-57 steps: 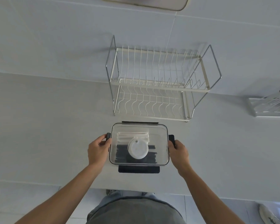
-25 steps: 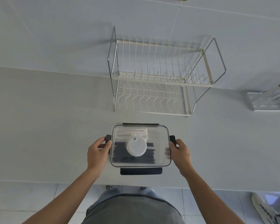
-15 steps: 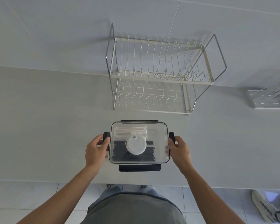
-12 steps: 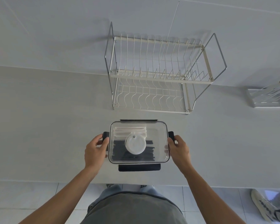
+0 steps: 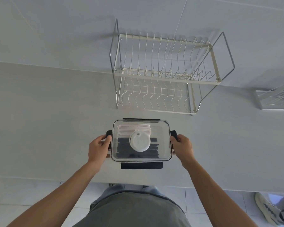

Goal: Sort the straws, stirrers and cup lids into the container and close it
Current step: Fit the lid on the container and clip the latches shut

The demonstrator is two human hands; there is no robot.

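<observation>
Clear glossy plastic container — shiny metal-wire rack — matt countertop.

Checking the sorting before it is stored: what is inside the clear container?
Through the lid of the container, a white cup lid lies on dark stirrers, with pale straws behind. What lies beneath the cup lid is hidden.

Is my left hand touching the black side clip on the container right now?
Touching. The head view shows the left hand with its thumb lying on the black side clip of the container, no gap between them.
</observation>
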